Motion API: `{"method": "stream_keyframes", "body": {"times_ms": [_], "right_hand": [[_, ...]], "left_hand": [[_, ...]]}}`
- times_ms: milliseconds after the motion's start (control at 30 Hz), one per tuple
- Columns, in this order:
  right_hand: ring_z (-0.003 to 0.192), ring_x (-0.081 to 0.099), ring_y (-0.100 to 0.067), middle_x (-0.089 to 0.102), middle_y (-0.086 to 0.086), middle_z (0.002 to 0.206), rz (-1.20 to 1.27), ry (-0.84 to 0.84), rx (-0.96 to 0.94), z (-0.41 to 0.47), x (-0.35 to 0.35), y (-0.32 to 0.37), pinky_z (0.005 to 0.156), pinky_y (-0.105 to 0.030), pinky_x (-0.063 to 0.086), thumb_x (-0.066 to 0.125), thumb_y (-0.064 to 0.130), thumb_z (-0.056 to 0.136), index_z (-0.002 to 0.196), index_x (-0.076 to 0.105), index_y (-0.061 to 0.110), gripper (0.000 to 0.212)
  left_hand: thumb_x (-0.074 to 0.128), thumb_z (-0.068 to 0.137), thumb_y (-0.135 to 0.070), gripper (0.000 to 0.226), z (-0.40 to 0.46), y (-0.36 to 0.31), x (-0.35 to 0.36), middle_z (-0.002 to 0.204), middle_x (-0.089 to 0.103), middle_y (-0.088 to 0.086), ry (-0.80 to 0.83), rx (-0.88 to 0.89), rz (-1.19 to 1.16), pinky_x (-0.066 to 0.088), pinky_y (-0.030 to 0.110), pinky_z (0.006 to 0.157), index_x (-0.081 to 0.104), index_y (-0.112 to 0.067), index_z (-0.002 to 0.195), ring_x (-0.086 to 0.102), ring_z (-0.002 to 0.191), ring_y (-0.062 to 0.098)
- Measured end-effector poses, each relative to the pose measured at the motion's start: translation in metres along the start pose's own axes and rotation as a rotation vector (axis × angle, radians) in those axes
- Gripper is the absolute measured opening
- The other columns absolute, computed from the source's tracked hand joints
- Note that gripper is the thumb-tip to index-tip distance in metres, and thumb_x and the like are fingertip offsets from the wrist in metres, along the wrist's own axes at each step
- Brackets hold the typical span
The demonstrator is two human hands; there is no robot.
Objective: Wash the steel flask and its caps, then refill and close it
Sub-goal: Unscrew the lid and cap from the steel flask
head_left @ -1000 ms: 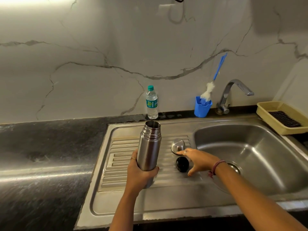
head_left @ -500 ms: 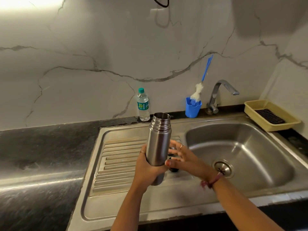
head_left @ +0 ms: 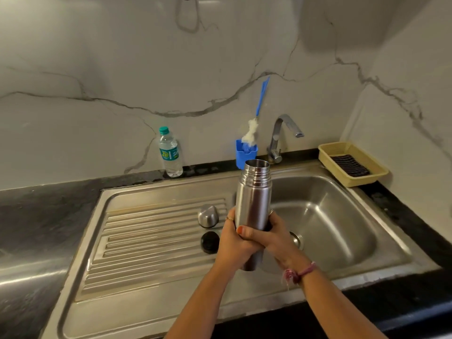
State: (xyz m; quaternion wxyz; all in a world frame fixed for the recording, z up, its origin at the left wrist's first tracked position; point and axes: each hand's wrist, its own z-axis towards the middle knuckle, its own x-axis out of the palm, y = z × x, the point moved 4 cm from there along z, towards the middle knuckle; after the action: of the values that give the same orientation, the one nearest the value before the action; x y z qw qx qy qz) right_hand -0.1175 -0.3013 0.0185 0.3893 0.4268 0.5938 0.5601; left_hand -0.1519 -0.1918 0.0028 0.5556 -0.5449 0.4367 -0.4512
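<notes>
— Above the edge between the ribbed draining board [head_left: 156, 231] and the steel sink basin [head_left: 325, 216], what do the two hands hold?

— They hold the tall cylindrical steel flask [head_left: 254, 199]. It stands almost upright in the air, and its mouth is open, with no cap on it. The left hand [head_left: 234, 243] has its fingers curled around the lower part of the body from the left side. The right hand [head_left: 274, 238] is wrapped around the same part from the right, and its thumb lies across the front of the flask. The two hands touch each other there.

— And where are the caps?

— Both lie on the draining board, left of the hands. The domed steel outer cap [head_left: 208, 216] stands nearer to the wall. The round black inner stopper [head_left: 209, 242] lies just in front of it, close to the left hand but apart from it.

— What stands behind the sink?

— A small clear plastic water bottle with a green cap [head_left: 170, 154] stands on the dark counter against the marble wall. To its right is a blue plastic holder [head_left: 245, 154] with a blue-handled bottle brush [head_left: 256, 118] in it, then the bent steel tap [head_left: 283, 133]. At the far right corner sits a pale yellow plastic tray [head_left: 371, 178] with a dark ribbed thing inside.
</notes>
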Motion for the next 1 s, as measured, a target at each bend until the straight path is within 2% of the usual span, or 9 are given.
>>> {"method": "stream_keyframes", "body": {"times_ms": [67,167,300,367,467,600,700,800,1000], "right_hand": [[0.093,0.07,-0.016,0.074,-0.002,0.099,-0.033,-0.035,0.0,0.003,-0.024,-0.002,0.083,-0.033,0.056,0.088,0.013,0.062,0.108,0.063,0.021,0.053],[0.089,0.071,-0.018,0.075,-0.003,0.094,-0.064,-0.076,-0.005,0.006,-0.055,0.001,0.079,-0.033,0.057,0.088,0.013,0.062,0.106,0.065,0.018,0.05],[0.082,0.072,-0.015,0.075,0.0,0.088,-0.128,-0.099,0.007,0.013,-0.102,0.005,0.068,-0.026,0.057,0.084,0.012,0.067,0.105,0.065,0.021,0.044],[0.086,0.071,-0.014,0.073,0.0,0.095,-0.221,-0.079,0.005,0.018,-0.126,0.005,0.072,-0.029,0.058,0.087,0.022,0.062,0.105,0.061,0.03,0.05],[0.085,0.068,-0.01,0.068,0.006,0.097,-0.42,-0.039,0.025,0.021,-0.159,0.005,0.068,-0.021,0.055,0.088,0.028,0.061,0.101,0.055,0.038,0.053],[0.087,0.063,-0.008,0.064,0.008,0.103,-0.689,-0.035,0.05,0.028,-0.203,-0.002,0.075,-0.028,0.055,0.087,0.05,0.053,0.113,0.052,0.035,0.071],[0.092,0.056,-0.007,0.055,0.01,0.114,-0.886,-0.029,0.052,0.031,-0.224,-0.008,0.076,-0.022,0.047,0.086,0.047,0.058,0.137,0.043,0.023,0.093],[0.087,0.056,-0.01,0.059,0.004,0.111,-1.097,-0.015,0.05,0.035,-0.241,-0.011,0.071,-0.02,0.045,0.083,0.046,0.06,0.14,0.042,0.024,0.092],[0.086,0.06,-0.013,0.062,0.006,0.099,-1.363,0.011,0.152,0.049,-0.264,-0.03,0.08,-0.037,0.054,0.068,0.063,0.048,0.139,0.04,0.033,0.1]], "left_hand": [[0.08,0.055,-0.015,0.082,0.006,0.006,0.021,0.12,0.063,0.002,0.009,-0.031,0.008,0.056,0.024,0.08,0.044,-0.028,0.128,0.066,0.108,0.017],[0.08,0.048,-0.033,0.083,0.016,0.014,0.051,0.129,0.047,-0.004,0.052,-0.052,0.12,0.055,0.037,0.095,0.038,-0.048,0.118,0.053,0.121,0.018],[0.078,0.042,-0.058,0.099,0.027,0.009,0.083,0.124,0.031,-0.006,0.217,-0.058,0.368,0.04,0.031,0.107,0.041,-0.04,0.132,0.031,0.124,0.012],[0.081,0.047,-0.063,0.103,0.03,0.011,0.093,0.126,0.035,-0.005,0.331,-0.073,0.427,0.04,0.028,0.106,0.043,-0.034,0.137,0.036,0.122,0.011],[0.085,0.072,-0.042,0.073,0.032,0.028,0.098,0.118,0.054,-0.011,0.372,-0.123,0.452,0.048,0.02,0.092,0.052,-0.026,0.135,0.055,0.107,0.006],[0.079,0.082,-0.021,0.032,0.029,0.067,0.09,0.094,0.065,-0.01,0.215,-0.208,0.398,0.046,0.012,0.07,0.066,-0.019,0.111,0.061,0.077,0.0],[0.076,0.084,-0.015,0.024,0.02,0.1,0.072,0.094,0.067,-0.004,0.082,-0.277,0.388,0.048,0.013,0.071,0.067,-0.027,0.102,0.063,0.079,0.007],[0.072,0.086,-0.008,0.018,0.013,0.117,0.053,0.089,0.069,-0.001,-0.07,-0.296,0.44,0.044,0.007,0.069,0.068,-0.018,0.1,0.063,0.077,0.01],[0.066,0.089,-0.009,0.016,0.012,0.123,0.036,0.083,0.068,-0.005,-0.233,-0.344,0.39,0.051,0.036,0.073,0.067,-0.023,0.096,0.061,0.07,0.014]]}}
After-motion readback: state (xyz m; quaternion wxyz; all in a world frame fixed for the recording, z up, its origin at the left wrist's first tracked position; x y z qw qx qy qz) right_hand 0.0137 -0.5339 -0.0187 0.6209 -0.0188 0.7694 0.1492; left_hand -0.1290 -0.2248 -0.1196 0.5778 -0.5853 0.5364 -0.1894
